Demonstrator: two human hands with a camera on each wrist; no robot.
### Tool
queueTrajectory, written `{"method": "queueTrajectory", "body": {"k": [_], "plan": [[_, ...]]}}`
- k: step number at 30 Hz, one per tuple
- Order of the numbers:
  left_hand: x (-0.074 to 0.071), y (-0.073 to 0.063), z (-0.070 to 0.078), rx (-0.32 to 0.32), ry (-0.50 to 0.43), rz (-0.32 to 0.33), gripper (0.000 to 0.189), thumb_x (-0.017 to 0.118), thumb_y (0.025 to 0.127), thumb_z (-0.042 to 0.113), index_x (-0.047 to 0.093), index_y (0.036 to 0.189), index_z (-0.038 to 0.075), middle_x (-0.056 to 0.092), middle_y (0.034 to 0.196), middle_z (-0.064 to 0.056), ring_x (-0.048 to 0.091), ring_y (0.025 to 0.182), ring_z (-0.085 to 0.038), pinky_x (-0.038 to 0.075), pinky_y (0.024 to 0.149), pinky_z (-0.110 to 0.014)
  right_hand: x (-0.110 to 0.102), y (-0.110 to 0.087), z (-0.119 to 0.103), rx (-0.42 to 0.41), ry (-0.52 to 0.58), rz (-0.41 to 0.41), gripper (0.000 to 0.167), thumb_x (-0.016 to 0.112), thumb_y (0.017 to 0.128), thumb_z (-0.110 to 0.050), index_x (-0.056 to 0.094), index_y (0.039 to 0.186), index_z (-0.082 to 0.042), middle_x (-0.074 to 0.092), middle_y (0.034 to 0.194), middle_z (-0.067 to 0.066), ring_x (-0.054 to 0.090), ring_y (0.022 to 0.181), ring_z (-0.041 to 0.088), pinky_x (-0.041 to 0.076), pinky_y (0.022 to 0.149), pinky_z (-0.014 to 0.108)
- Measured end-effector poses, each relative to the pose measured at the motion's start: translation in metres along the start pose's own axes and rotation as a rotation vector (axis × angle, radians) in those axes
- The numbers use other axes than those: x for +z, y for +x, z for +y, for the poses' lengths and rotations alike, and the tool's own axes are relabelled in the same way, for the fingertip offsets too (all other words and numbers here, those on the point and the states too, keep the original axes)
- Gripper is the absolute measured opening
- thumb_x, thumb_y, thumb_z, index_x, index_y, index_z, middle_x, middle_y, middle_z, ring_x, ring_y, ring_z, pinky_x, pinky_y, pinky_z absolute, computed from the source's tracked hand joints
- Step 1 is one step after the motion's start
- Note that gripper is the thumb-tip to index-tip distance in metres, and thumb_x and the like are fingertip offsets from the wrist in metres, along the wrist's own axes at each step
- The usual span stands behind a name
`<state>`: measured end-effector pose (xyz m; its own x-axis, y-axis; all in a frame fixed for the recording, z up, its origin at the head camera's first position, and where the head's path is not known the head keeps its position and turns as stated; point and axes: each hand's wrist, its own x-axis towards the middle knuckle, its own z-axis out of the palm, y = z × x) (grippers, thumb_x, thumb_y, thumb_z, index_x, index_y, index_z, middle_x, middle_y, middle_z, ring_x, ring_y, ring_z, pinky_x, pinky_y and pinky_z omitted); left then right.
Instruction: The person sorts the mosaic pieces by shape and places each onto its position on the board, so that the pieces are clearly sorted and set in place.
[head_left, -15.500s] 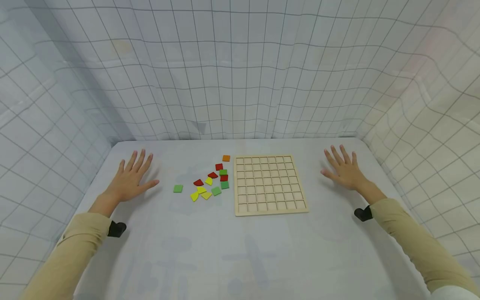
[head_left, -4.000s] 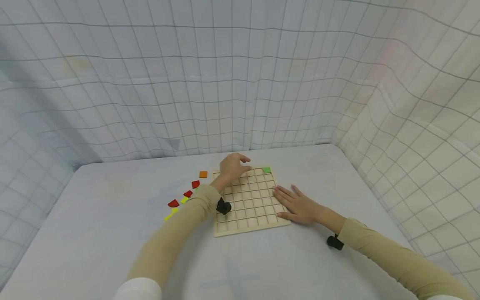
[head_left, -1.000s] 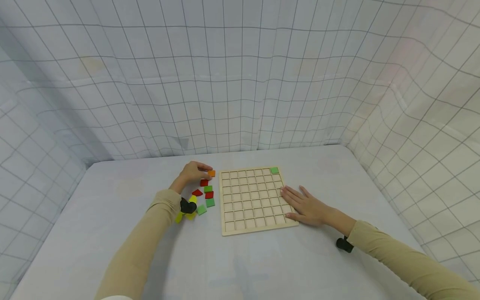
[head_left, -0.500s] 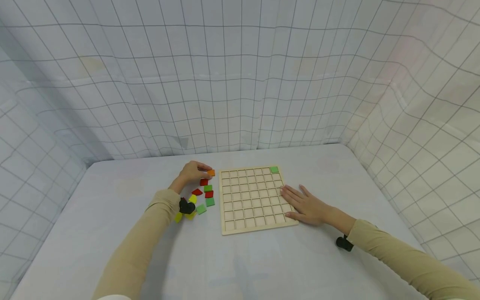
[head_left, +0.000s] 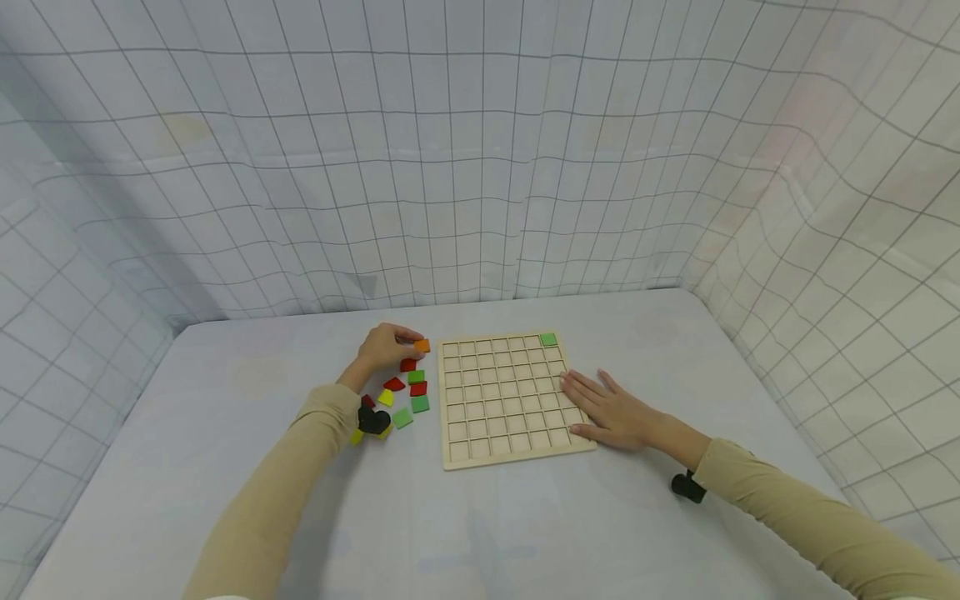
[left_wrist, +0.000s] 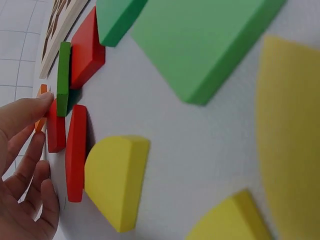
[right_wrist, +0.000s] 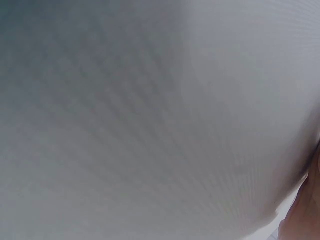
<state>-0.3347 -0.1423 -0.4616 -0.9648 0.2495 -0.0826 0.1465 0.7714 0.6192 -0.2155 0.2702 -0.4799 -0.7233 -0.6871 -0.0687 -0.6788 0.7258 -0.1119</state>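
Observation:
My left hand point(head_left: 384, 346) pinches a small orange square tile point(head_left: 422, 345) between thumb and fingers, at the far end of the loose pieces. The left wrist view shows the thumb point(left_wrist: 27, 112) on the near side of that orange tile point(left_wrist: 41, 90). My right hand point(head_left: 611, 412) lies flat with straight fingers over the right edge of a wooden grid board point(head_left: 498, 400). One light green square tile point(head_left: 549, 339) fills the board's far right corner cell. Mostly tabletop cloth shows in the right wrist view, with a bit of the hand at its edge.
Left of the board lie loose pieces: red tiles point(head_left: 417, 388), green squares point(head_left: 420, 404) and yellow pieces point(head_left: 386, 397), some partly hidden by the left wrist's black camera point(head_left: 373, 418). A gridded white curtain point(head_left: 480, 167) encloses the white table point(head_left: 480, 533) at the back and sides.
Since the first frame, a light green square has gone into the board's corner and the right hand onto its edge. The left hand has moved from over the board to the orange tile.

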Motion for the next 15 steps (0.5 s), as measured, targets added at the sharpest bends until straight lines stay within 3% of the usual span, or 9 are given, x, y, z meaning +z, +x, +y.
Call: {"method": "queueTrajectory", "body": {"k": [8,15], "plan": [[0.001,-0.005,0.004,-0.003,-0.026,0.039,0.040,0.072,0.084,0.027,0.069,0.118,0.007,0.067,0.120,-0.015,0.062,0.105,-0.031,0.051,0.082,-0.036,0.000,0.000,0.000,0.004,0.005,-0.007,0.073,0.044,0.100,-0.043,0.016,0.153,-0.001,0.012,0.161,0.014,0.013,0.149,0.031,0.009,0.115,0.061],[0.005,-0.008,0.014,-0.008,-0.051,0.076,0.040,0.074,0.082,0.029,0.070,0.116,0.008,0.071,0.111,-0.014,0.065,0.092,-0.027,0.046,0.061,-0.023,0.003,0.001,0.002,0.001,0.015,-0.001,0.074,0.042,0.100,-0.045,0.014,0.154,-0.003,0.011,0.162,0.013,0.012,0.149,0.029,0.008,0.116,0.060]]}}
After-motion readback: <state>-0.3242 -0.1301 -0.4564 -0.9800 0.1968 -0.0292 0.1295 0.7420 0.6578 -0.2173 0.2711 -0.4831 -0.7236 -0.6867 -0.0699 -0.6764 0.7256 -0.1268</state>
